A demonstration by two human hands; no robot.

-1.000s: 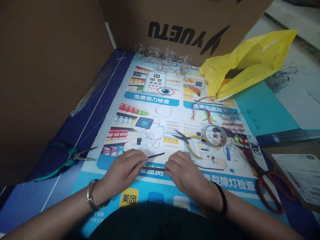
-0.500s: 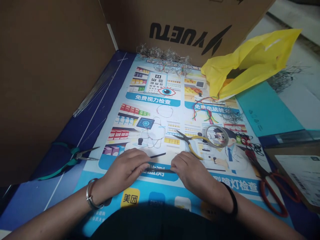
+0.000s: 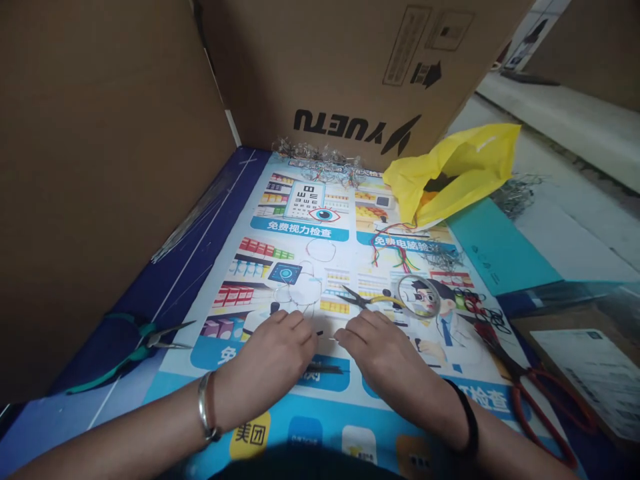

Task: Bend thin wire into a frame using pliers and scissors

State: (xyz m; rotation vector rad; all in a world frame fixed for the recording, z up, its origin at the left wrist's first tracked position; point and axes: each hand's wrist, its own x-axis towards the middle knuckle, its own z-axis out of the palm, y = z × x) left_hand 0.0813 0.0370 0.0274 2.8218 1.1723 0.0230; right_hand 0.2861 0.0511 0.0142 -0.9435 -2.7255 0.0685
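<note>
My left hand [image 3: 280,353] is closed in a pinch above the poster, its fingertips turned away from me. Facing it, my right hand [image 3: 380,353] is pinched too. A thin pale wire [image 3: 328,339] shows faintly in the gap between them; the fingers hide its ends. Below and nearer to me, a dark, narrow bundle of thin strands [image 3: 327,369] lies on the poster [image 3: 200,380]. Just beyond the hands are loops of thin wire [image 3: 305,287] and yellow-handled pliers [image 3: 367,299], open, next to a roll of clear tape [image 3: 419,296].
Green-handled pliers [image 3: 143,343] lie open at left, red-handled scissors [image 3: 537,393] at right. Cardboard walls [image 3: 350,60] stand at the back and left. Tangled wire pieces [image 3: 325,160], a yellow bag [image 3: 465,173], coloured threads [image 3: 395,253] and a teal sheet [image 3: 500,253] lie farther off.
My view has tilted upward. Both hands have moved forward over the poster, off the dark bundle, which now lies behind them. A pale wire shows between the fingers.
</note>
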